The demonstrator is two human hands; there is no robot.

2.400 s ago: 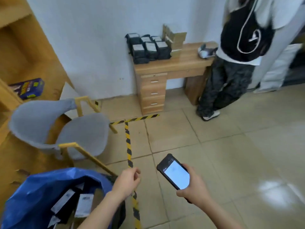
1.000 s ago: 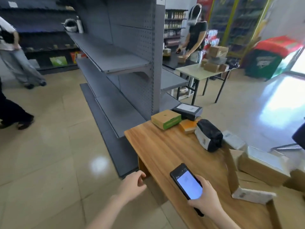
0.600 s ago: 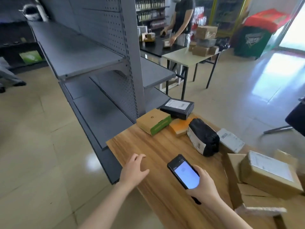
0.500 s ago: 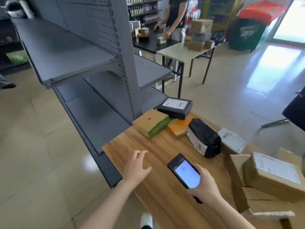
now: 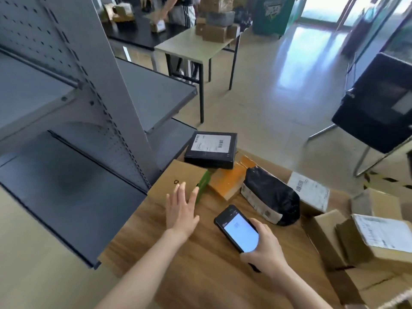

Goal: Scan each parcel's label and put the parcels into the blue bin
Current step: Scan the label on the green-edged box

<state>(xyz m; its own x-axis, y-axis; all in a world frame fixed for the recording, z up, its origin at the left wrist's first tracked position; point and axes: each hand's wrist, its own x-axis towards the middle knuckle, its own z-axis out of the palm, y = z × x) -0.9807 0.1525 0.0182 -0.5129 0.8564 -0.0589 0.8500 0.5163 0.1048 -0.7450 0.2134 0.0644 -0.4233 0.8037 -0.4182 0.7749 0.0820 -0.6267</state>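
Several parcels lie on a wooden table [image 5: 200, 259]. A brown box with a green side [image 5: 176, 181] sits at the near left, a black box with a white label [image 5: 210, 149] behind it, an orange packet [image 5: 229, 179] and a black bag parcel [image 5: 269, 195] to the right. My left hand [image 5: 181, 208] stretches out flat, fingers straight, over the near edge of the brown box. My right hand [image 5: 265, 248] grips a phone scanner [image 5: 238, 228] with a lit screen. The blue bin is out of view.
Grey metal shelving [image 5: 73, 103] stands close on the left. More cardboard boxes [image 5: 374, 237] crowd the table's right side, and a white-labelled parcel [image 5: 310, 192] lies behind the bag. A black chair [image 5: 379, 103] stands at right. A person works at tables [image 5: 196, 45] farther back.
I have turned from the blue bin to the parcel table and come closer. My left hand opened and reached forward onto the brown box. The phone stays in my right hand.
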